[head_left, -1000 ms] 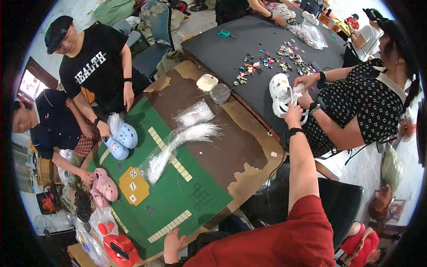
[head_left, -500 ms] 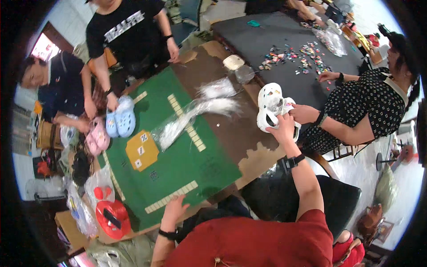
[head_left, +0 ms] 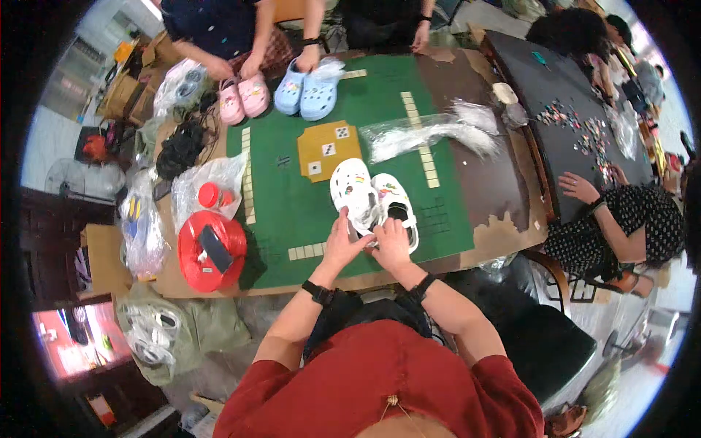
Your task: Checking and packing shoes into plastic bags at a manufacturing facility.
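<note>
One pair of white clogs (head_left: 350,182), charms on the uppers, now over the green mat (head_left: 281,212) at the frame's centre, having come from the right, where a co-worker's hand (head_left: 579,187) also touched it; that hand is now well apart, leaving the pair with this person alone. Left hand (head_left: 340,244): partly open, thumb stretched inward, fingers against the left shoe's heel end. Right hand (head_left: 392,244): fingers bent down at the opening of the right shoe (head_left: 392,191), firmness of either hold not determinable.
</note>
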The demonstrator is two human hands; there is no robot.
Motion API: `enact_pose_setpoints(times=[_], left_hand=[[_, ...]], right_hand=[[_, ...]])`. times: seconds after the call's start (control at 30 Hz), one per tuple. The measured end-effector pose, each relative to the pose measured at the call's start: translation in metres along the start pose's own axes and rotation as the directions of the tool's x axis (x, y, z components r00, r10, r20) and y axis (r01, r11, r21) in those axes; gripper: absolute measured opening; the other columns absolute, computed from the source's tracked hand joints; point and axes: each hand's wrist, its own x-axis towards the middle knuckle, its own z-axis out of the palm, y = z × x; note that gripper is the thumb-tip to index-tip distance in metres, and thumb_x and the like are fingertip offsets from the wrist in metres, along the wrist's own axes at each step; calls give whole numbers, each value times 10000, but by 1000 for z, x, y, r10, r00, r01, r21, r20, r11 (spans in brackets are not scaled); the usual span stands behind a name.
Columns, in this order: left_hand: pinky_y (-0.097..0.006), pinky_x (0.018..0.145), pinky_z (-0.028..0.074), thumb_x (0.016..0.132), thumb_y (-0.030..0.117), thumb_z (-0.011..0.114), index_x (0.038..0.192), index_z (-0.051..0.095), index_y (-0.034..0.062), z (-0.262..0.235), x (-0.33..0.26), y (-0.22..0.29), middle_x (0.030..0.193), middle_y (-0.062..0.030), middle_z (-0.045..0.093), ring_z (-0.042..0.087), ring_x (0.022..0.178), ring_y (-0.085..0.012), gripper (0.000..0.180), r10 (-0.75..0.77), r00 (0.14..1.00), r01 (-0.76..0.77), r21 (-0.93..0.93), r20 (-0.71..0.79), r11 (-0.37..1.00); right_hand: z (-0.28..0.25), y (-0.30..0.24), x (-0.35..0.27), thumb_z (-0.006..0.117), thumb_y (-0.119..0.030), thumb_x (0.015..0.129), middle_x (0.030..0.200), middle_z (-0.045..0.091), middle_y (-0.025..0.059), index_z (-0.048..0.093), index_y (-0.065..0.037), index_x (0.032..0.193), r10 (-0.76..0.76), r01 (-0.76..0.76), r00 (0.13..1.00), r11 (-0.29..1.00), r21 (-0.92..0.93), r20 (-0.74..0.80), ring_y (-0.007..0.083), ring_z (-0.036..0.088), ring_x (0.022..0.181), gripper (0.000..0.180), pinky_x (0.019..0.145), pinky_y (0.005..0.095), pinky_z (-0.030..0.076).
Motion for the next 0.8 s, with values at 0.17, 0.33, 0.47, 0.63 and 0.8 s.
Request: enact_pose_setpoints(times=[0.17,0.33,0.47,0.63,0.8], left_hand=[[-393,978,407,696,379,794,1418,197,-20,-21,-38,-94,1283,-285,485,496,1200,-339,1018,-264,954,279,-100,142,955],[-423,986,396,689,333,804,1430,191,-3,-6,-51,-114,1317,-288,441,444,1232,-380,1018,-176,984,167,-253,-10,953],[-385,956,424,697,307,798,1442,164,9,6,-44,-103,1239,-233,534,537,1132,-343,1023,-193,981,181,-369,3,912],[-368,804,487,782,179,669,1351,397,11,33,-46,-134,1116,-230,604,599,1029,-326,652,-187,980,155,-325,-70,933],[-422,809,491,768,231,679,1161,549,9,51,-39,-153,1017,-199,640,618,962,-350,470,-351,936,345,-201,2,917]], right_hand=[[38,-48,1,798,-333,626,1056,536,138,553,-135,1123,-29,-34,890,991,130,455,338,511,1019,588,816,444,484],[35,-70,45,705,-279,737,1024,543,94,571,-121,1140,-21,15,995,997,70,95,314,542,979,454,748,410,507],[63,-60,73,665,-232,754,1032,527,89,623,-106,1035,-119,128,982,991,-48,145,292,530,990,310,729,393,504],[66,-82,44,595,-159,751,940,577,84,644,-96,863,-417,418,882,907,45,218,266,530,976,138,726,393,494],[9,-93,29,606,-119,834,858,609,100,584,-40,917,5,-138,980,741,657,199,205,571,934,117,775,320,465]])
